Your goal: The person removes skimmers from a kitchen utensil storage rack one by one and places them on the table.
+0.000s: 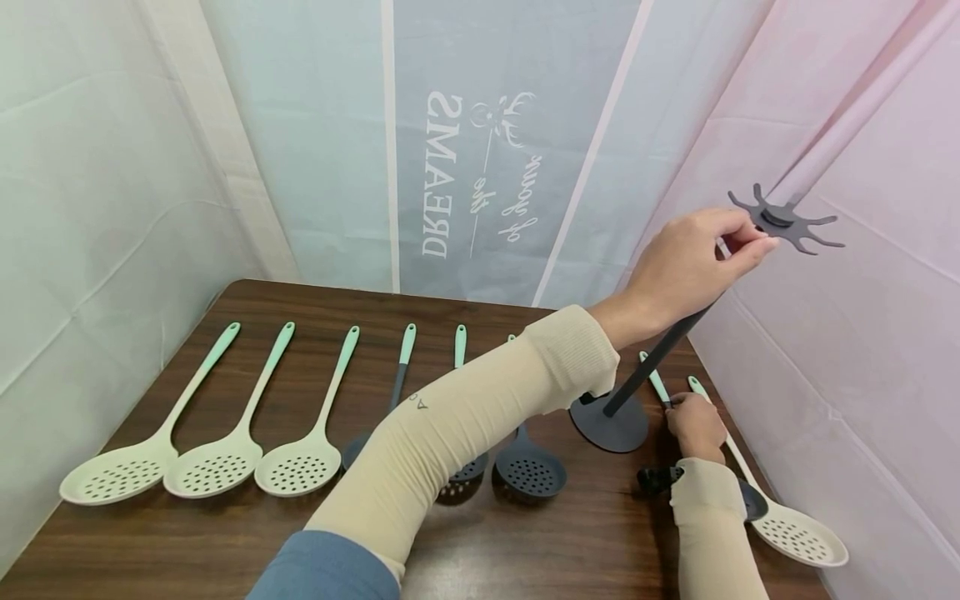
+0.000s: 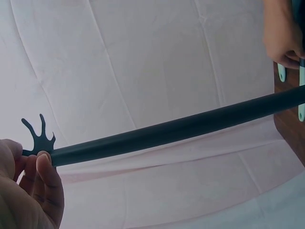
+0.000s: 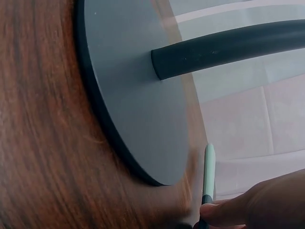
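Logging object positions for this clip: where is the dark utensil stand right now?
In the head view the stand sits at the table's right rear; the left hand grips its pole under the hook crown, and the right hand pinches a spoon handle beside its base.

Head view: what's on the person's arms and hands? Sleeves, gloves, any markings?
Both hands are bare, no gloves: left hand, right hand. Each forearm wears a snug beige ribbed sleeve that ends at the wrist. The left sleeve carries a small dark printed mark, too small to read. A blue-grey upper sleeve shows above it. No rings or watch can be seen.
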Available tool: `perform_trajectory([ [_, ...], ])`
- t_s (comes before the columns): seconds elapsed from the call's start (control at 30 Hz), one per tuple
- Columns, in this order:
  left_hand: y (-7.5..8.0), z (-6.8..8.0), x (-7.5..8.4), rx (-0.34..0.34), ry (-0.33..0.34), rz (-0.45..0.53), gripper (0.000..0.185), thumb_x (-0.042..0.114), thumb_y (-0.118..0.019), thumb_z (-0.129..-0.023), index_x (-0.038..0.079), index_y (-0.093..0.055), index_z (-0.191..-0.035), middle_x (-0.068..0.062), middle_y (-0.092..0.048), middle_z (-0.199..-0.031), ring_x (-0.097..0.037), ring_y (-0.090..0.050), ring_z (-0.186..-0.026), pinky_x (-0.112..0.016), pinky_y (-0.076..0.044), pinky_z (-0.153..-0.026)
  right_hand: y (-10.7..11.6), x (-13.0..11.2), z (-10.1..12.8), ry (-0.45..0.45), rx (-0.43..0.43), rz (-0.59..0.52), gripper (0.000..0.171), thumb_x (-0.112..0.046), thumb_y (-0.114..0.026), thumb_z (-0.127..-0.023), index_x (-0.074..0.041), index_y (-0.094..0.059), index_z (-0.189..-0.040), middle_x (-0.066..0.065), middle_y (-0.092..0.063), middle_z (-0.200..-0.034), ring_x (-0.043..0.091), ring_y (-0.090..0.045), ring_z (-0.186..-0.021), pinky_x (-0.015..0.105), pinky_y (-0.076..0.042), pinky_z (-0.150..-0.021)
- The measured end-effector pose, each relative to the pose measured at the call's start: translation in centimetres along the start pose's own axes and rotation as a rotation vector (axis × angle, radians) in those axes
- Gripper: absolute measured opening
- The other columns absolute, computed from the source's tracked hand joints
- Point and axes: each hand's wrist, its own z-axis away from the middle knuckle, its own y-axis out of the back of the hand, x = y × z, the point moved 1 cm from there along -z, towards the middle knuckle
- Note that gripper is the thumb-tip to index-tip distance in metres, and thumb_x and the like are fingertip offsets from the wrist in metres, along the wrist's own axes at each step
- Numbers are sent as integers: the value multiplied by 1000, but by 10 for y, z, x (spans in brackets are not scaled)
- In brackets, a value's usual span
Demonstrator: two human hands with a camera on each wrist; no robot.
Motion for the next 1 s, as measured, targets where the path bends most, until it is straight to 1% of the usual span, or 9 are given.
perform_trajectory([
  [0.13,0,-1,0,-3,-4,-19,18,33,-63,-103,21,-71,-92,17,-65,-92,8,-56,-82,-7,-43,-68,-1,3,0,18,12,-2,33,-9,-58,-95,3,-67,-124,30,-64,-122,46,-65,-92,46,-51,-56],
  [0.27,0,-2,1,-8,-3,-41,19,34,-63,-103,22,-71,-91,17,-64,-92,8,-55,-83,-6,-42,-69,-2,5,-2,32,19,-11,32,-7,-58,-94,4,-67,-122,31,-65,-121,47,-65,-93,46,-51,-56],
  [0.4,0,-3,0,-9,-7,-51,20,35,-63,-102,22,-70,-89,17,-63,-91,9,-55,-83,-7,-41,-69,-4,7,-3,49,31,-17,31,-6,-59,-92,5,-69,-119,30,-66,-118,48,-64,-95,48,-53,-60],
  [0.5,1,-4,0,-12,-19,-70,20,35,-63,-103,22,-70,-89,17,-63,-91,9,-54,-83,-6,-41,-70,-5,7,-3,42,37,-25,31,-6,-59,-91,5,-69,-119,29,-66,-118,48,-64,-96,49,-54,-63],
  [0.63,1,-4,0,-16,-28,-89,20,36,-63,-103,23,-71,-90,17,-63,-92,10,-53,-86,-4,-39,-73,-3,8,0,20,29,-41,32,-10,-58,-95,4,-67,-122,30,-65,-120,48,-63,-97,52,-53,-65],
  [0.73,2,-4,-1,-19,-17,-85,17,37,-63,-102,24,-72,-97,18,-64,-93,9,-53,-87,-5,-39,-72,1,5,5,15,37,-52,32,-12,-57,-97,4,-67,-123,31,-64,-121,50,-63,-96,54,-53,-67],
  [0.87,3,-4,-2,-8,5,-80,18,39,-63,-102,25,-71,-108,18,-65,-95,9,-54,-86,-7,-41,-70,11,0,11,42,95,-62,33,-11,-54,-95,4,-69,-120,30,-66,-117,50,-64,-92,56,-52,-67],
  [0.93,4,-4,-3,1,14,-79,18,40,-63,-102,25,-70,-109,19,-65,-95,10,-54,-85,-7,-41,-70,15,-3,12,66,122,-69,34,-10,-53,-93,3,-69,-120,30,-67,-116,51,-64,-93,57,-52,-67],
  [1.0,5,-4,-3,6,17,-75,19,40,-63,-102,25,-70,-109,19,-65,-94,10,-55,-85,-7,-41,-70,18,-6,12,87,144,-78,33,-12,-54,-95,2,-70,-119,29,-68,-115,51,-64,-96,58,-52,-68],
])
